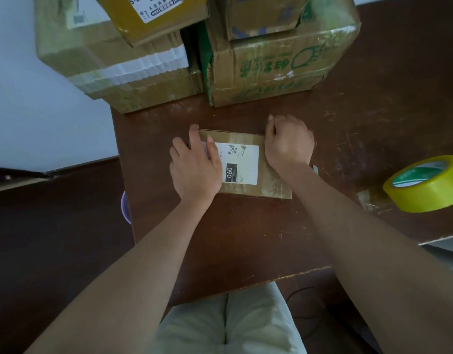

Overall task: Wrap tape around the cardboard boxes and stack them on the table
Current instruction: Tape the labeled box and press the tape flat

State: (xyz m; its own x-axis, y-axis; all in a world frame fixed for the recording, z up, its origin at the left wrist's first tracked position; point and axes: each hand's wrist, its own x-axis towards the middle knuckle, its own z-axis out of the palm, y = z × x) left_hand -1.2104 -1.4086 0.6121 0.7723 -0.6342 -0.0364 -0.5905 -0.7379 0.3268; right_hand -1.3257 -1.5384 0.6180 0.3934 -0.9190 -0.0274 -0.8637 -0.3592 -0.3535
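A small flat cardboard box [248, 186] with a white label marked 060 lies on the brown table [245, 238] in front of me. My left hand [194, 164] grips its left end, thumb on the label and fingers curled over the left edge. My right hand [288, 141] grips the right far corner, fingers curled down over the side. Clear tape shines across the box top. A yellow tape roll [427, 185] lies at the table's right edge, apart from both hands.
Two big cardboard boxes stand at the back of the table, one with white tape [113, 65] and one with green print [284, 60], each bearing a smaller box on top. My lap shows below the table's front edge.
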